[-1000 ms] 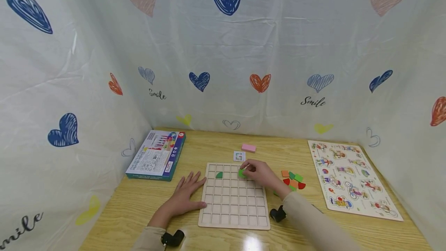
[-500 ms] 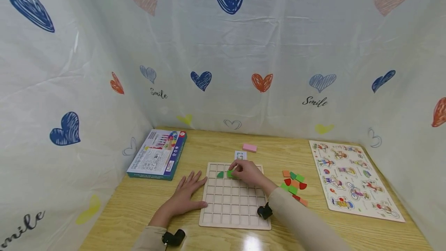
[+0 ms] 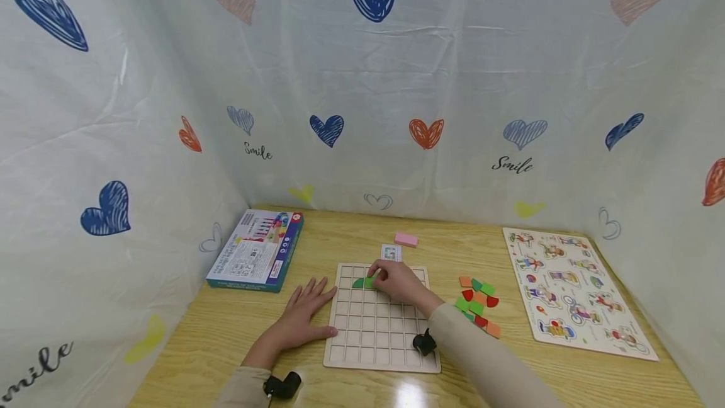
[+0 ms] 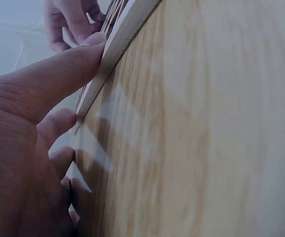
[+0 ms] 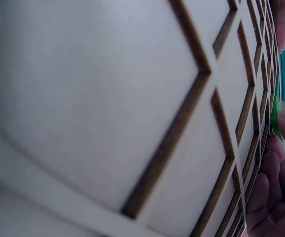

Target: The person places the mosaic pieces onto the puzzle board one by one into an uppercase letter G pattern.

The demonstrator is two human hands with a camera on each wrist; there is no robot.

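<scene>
Pinching a light green tile (image 3: 369,283) between thumb and fingertips, the right hand (image 3: 399,282) reaches in from the right over the pale gridded board (image 3: 382,340) in the head view. The tile is at the second row from the far edge, just right of a dark green piece (image 3: 357,283) with a curved side. The left hand (image 3: 303,318) lies on the table (image 3: 192,345) with fingers spread and straight, its thumb and a fingertip touching the board's left edge; it grips nothing. Beyond the board's far edge are a small patterned card (image 3: 391,252) and, a little farther off, a pink block (image 3: 405,240). To the right, loose orange, red and green pieces (image 3: 479,299) lie in a cluster, and farther right a picture board (image 3: 578,294) shows cartoon figures. A boxed set (image 3: 255,250) rests at the far left. Behind hangs a pale curtain (image 3: 453,80) printed with hearts and the word "Smile".

The left wrist view shows the left thumb straight, its tip against the board's edge, with the other fingers by the table; part of the right hand appears beyond.

The right wrist view looks along the board's grooves to the right thumb against the green tile, the other fingers bent beneath it. Whether the tile sits fully inside a cell cannot be told.
</scene>
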